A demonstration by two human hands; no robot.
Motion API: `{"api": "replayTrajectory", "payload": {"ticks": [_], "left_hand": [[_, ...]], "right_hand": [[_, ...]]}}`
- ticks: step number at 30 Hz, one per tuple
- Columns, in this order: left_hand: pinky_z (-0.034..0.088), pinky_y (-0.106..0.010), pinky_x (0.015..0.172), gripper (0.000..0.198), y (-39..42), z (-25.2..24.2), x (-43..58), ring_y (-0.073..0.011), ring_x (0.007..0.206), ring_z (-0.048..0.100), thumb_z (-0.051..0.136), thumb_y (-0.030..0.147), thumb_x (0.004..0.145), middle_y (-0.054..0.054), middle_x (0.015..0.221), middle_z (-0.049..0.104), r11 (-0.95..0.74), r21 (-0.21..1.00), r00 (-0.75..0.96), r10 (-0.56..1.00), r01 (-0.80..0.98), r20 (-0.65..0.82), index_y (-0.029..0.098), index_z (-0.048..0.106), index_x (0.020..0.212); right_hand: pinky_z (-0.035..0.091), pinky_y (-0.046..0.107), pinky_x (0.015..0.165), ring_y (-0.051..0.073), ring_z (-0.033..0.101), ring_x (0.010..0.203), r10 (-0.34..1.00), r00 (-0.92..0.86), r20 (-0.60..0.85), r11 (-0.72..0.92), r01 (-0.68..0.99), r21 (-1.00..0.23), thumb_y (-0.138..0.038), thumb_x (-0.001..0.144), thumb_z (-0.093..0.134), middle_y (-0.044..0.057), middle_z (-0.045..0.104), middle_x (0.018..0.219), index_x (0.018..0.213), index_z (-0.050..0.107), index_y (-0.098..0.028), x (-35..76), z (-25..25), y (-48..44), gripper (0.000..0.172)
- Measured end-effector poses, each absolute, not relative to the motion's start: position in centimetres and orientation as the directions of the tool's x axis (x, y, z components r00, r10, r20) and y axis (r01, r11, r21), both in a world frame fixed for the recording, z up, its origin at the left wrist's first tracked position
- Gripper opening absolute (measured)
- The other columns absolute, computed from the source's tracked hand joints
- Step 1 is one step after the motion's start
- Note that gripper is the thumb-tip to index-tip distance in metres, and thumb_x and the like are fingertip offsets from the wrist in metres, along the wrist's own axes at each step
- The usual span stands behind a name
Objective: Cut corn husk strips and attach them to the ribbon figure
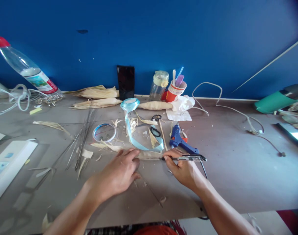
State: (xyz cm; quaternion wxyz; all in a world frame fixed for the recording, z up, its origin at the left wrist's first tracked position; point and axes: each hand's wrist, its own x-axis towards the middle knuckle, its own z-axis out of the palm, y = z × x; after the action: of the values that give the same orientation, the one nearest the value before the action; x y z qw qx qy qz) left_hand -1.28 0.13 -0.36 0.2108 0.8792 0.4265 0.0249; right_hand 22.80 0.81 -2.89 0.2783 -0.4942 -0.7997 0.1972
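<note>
Pale husk (150,155) under loose left grip (121,169), its end beside right grip (184,168), clasped around pen (193,158)

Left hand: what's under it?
Pale husk shows on both sides of the left hand; whatever lies directly beneath is covered, so I can't tell whether it's one piece.

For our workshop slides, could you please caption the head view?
Left hand resting on a dried husk, right hand holding a pen near its end, beside a blue glue gun.
</note>
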Motion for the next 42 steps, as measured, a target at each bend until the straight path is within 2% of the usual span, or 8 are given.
{"api": "replayTrajectory", "payload": {"ticks": [8, 18, 22, 25, 29, 33, 37, 42], "left_hand": [[0.038, -0.039, 0.106, 0.024, 0.6, -0.2, -2.1, -0.024, 0.126, 0.046, 0.053, 0.033, 0.087, -0.011, 0.132, 0.055, -0.503, 0.361, 0.589, 0.787, 0.785, -0.184, 0.016, 0.069, 0.092], [0.044, -0.038, 0.095, 0.032, 0.7, -0.1, -2.6, -0.0246, 0.114, 0.054, 0.049, 0.036, 0.088, -0.013, 0.126, 0.057, -0.47, 0.376, 0.556, 0.816, 0.799, -0.162, 0.016, 0.064, 0.108], [0.044, -0.043, 0.091, 0.062, 0.2, 0.7, -1.1, -0.0288, 0.11, 0.051, 0.063, 0.045, 0.078, -0.012, 0.117, 0.054, -0.505, 0.318, 0.573, 0.801, 0.803, -0.175, 0.028, 0.044, 0.135], [0.041, -0.05, 0.092, 0.072, -0.1, 0.7, -0.2, -0.0347, 0.114, 0.045, 0.071, 0.051, 0.067, -0.011, 0.114, 0.051, -0.508, 0.276, 0.564, 0.804, 0.816, -0.187, 0.034, 0.046, 0.132], [0.037, -0.055, 0.096, 0.061, -0.2, 0.2, -0.1, -0.0373, 0.119, 0.04, 0.073, 0.049, 0.066, -0.012, 0.12, 0.047, -0.496, 0.271, 0.551, 0.811, 0.825, -0.195, 0.03, 0.057, 0.122], [0.037, -0.055, 0.096, 0.056, -0.1, 0.2, -0.6, -0.0375, 0.122, 0.038, 0.07, 0.047, 0.07, -0.013, 0.127, 0.044, -0.498, 0.278, 0.56, 0.798, 0.821, -0.223, 0.028, 0.058, 0.121], [0.038, -0.05, 0.097, 0.046, 0.1, 0.4, -1.2, -0.0341, 0.12, 0.041, 0.067, 0.044, 0.075, -0.011, 0.128, 0.045, -0.483, 0.292, 0.554, 0.792, 0.825, -0.255, 0.028, 0.06, 0.118], [0.037, -0.045, 0.099, 0.039, 0.1, -0.1, -1.8, -0.0303, 0.118, 0.044, 0.064, 0.044, 0.078, -0.01, 0.129, 0.045, -0.496, 0.319, 0.565, 0.806, 0.808, -0.175, 0.026, 0.064, 0.112]], "right_hand": [[0.047, 0.027, 0.066, 0.018, 0.062, 0.071, 0.909, -0.337, 0.247, 0.417, 0.693, -0.588, -0.017, 0.084, 0.046, 0.002, 0.067, 0.071, 0.076, 0.062, -0.021, 22.8, -2.8, 0.8, 0.018], [0.047, 0.027, 0.065, 0.017, 0.061, 0.068, 0.906, -0.335, 0.259, 0.423, 0.684, -0.594, -0.017, 0.084, 0.045, 0.001, 0.066, 0.068, 0.074, 0.061, -0.02, 22.6, -2.6, 0.9, 0.019], [0.047, 0.027, 0.066, 0.017, 0.062, 0.069, 0.909, -0.332, 0.253, 0.416, 0.684, -0.599, -0.017, 0.084, 0.044, 0.002, 0.066, 0.07, 0.075, 0.061, -0.02, 22.6, -2.6, 0.9, 0.019], [0.047, 0.027, 0.065, 0.017, 0.061, 0.068, 0.91, -0.337, 0.243, 0.413, 0.678, -0.607, -0.017, 0.084, 0.044, 0.002, 0.065, 0.069, 0.076, 0.061, -0.02, 22.6, -2.6, 0.9, 0.019], [0.047, 0.028, 0.066, 0.017, 0.062, 0.069, 0.911, -0.335, 0.241, 0.411, 0.674, -0.614, -0.017, 0.083, 0.045, 0.002, 0.066, 0.071, 0.077, 0.062, -0.019, 22.7, -2.7, 0.9, 0.019], [0.047, 0.027, 0.067, 0.017, 0.062, 0.071, 0.909, -0.342, 0.236, 0.413, 0.685, -0.6, -0.017, 0.084, 0.044, 0.003, 0.067, 0.072, 0.077, 0.063, -0.018, 22.8, -2.8, 0.9, 0.02], [0.047, 0.027, 0.067, 0.017, 0.062, 0.072, 0.908, -0.347, 0.235, 0.417, 0.695, -0.585, -0.017, 0.085, 0.044, 0.003, 0.067, 0.072, 0.077, 0.062, -0.018, 22.9, -2.7, 0.9, 0.02], [0.047, 0.027, 0.067, 0.017, 0.062, 0.073, 0.913, -0.349, 0.212, 0.404, 0.696, -0.593, -0.017, 0.085, 0.044, 0.003, 0.067, 0.073, 0.078, 0.063, -0.018, 22.9, -2.7, 0.9, 0.02]]}}
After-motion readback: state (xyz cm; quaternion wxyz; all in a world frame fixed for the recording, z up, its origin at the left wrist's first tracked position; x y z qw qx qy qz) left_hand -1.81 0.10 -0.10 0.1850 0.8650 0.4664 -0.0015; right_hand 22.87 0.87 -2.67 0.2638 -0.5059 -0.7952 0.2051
